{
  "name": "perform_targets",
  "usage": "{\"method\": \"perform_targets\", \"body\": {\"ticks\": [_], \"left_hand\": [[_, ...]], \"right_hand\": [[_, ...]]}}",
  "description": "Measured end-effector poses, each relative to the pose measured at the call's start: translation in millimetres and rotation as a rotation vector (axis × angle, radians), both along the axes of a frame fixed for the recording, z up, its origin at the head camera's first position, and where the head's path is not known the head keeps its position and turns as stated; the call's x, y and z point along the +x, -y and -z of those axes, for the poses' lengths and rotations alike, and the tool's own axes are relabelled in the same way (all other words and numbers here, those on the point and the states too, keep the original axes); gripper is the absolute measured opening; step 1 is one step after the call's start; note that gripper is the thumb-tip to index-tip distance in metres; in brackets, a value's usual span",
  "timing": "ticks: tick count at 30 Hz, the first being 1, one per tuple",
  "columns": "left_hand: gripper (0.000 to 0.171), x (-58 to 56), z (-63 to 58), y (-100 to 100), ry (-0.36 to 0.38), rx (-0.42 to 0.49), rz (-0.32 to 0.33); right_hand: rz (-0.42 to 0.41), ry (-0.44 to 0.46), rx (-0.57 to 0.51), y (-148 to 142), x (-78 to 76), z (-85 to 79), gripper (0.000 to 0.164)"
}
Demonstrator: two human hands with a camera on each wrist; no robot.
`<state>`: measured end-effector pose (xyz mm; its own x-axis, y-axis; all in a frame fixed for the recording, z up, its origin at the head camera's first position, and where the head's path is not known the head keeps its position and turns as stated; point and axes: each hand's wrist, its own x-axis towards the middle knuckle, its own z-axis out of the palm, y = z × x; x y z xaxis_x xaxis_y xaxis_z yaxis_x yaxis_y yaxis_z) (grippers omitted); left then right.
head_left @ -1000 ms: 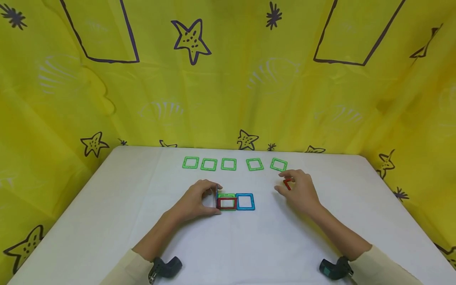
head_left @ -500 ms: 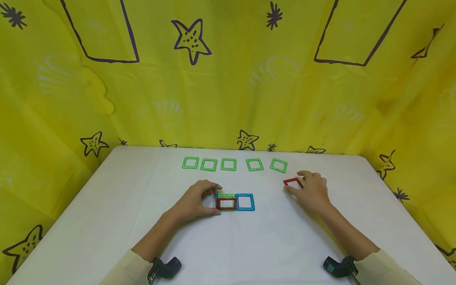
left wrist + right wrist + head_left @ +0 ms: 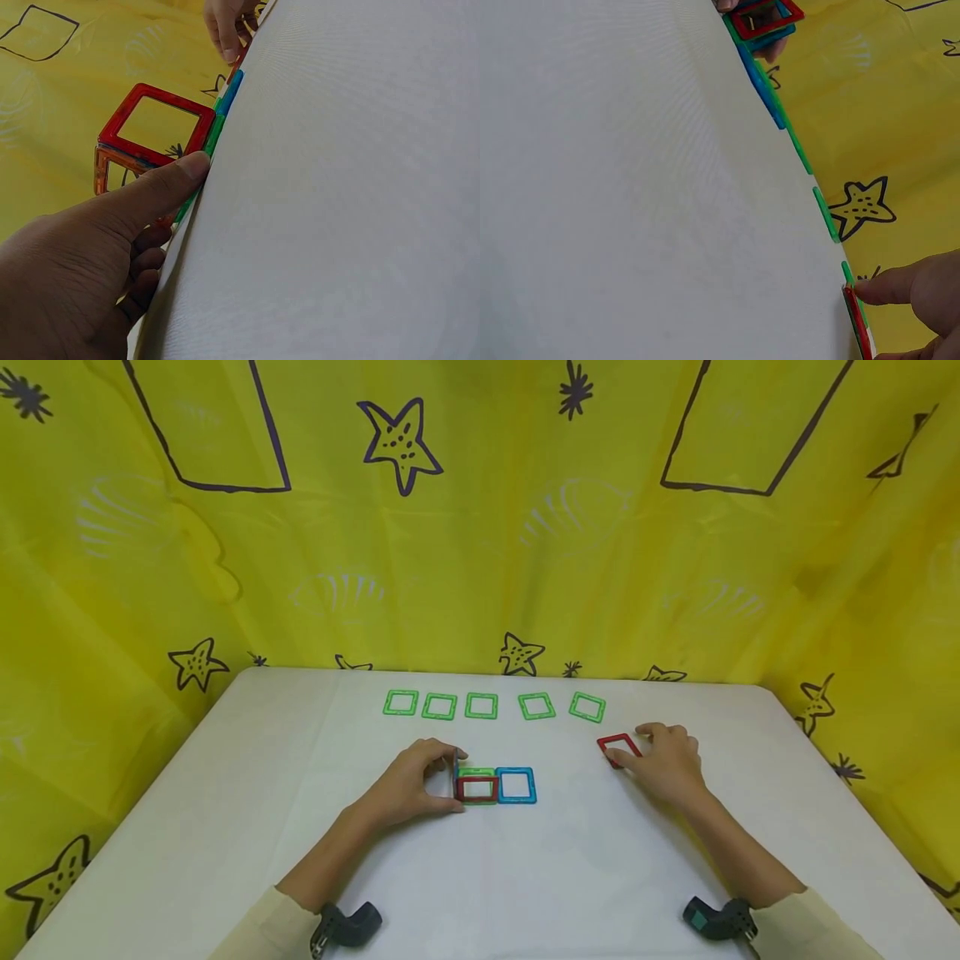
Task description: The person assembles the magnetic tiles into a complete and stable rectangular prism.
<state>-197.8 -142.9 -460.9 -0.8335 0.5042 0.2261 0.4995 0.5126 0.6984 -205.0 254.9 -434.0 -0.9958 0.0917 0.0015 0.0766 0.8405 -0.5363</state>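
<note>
My left hand [image 3: 411, 781] grips the left side of a small build of magnetic tiles, thumb near and fingers far, around an upright tile [image 3: 455, 772] seen almost edge-on. In the left wrist view the thumb lies at the lower corner of an upright red square tile [image 3: 204, 131]. A green tile [image 3: 480, 772] lies flat as the base, and a blue square tile [image 3: 517, 802] adjoins it on the right. Farther right, my right hand [image 3: 670, 764] pinches a red square tile [image 3: 611, 738] low at the table, thumb over its left side and forefinger by its far right corner.
Several green square tiles lie in a row along the far side, from the leftmost green tile [image 3: 401, 713] to the rightmost [image 3: 587, 718]. The white table [image 3: 480, 877] meets a yellow patterned curtain [image 3: 480, 552] behind it.
My right hand has slid to the right, with its thumb now over the red tile's left side. More of the red tile shows. The left hand and the build have stayed put.
</note>
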Motion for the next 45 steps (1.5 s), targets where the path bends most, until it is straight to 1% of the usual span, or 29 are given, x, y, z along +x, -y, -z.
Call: {"method": "perform_targets", "body": {"ticks": [5,9,12,16,19,25,31,36,42,45], "left_hand": [[0.063,-0.1,1.5,0.4,-0.005,0.004,0.001],[0.063,-0.4,1.5,0.3,-0.002,-0.001,0.002],[0.063,-0.3,1.0,0.3,-0.013,-0.002,0.005],[0.062,0.8,-1.2,-0.3,-0.030,0.005,0.009],[0.062,1.3,-3.0,-0.6,-0.036,0.010,0.014],[0.062,1.0,-2.3,-0.3,-0.028,0.004,0.011],[0.062,1.0,-1.8,-0.3,-0.023,0.011,0.011],[0.062,1.2,-1.1,-0.1,-0.026,0.015,0.015],[0.062,0.2,-0.8,-0.4,-0.027,0.006,0.011],[0.062,0.5,-1.1,-0.7,-0.024,0.004,0.010]], "right_hand": [[0.003,0.005,0.003,-0.5,0.0,-0.9,0.062],[0.002,-0.001,0.014,-1.5,0.0,-1.2,0.068],[0.002,-0.002,0.023,-1.6,0.0,-1.2,0.073],[0.001,0.005,0.024,-0.9,-0.2,-1.0,0.072],[-0.009,-0.003,0.001,0.0,-0.2,-1.6,0.069],[-0.071,-0.047,-0.098,0.4,1.0,-1.6,0.063],[-0.100,-0.074,-0.175,-0.2,-0.1,-0.9,0.059],[-0.125,-0.116,-0.185,-0.8,0.2,-2.4,0.054],[-0.162,-0.168,-0.227,0.8,0.2,-4.4,0.041],[-0.164,-0.183,-0.227,2.1,0.6,-5.5,0.035]]}}
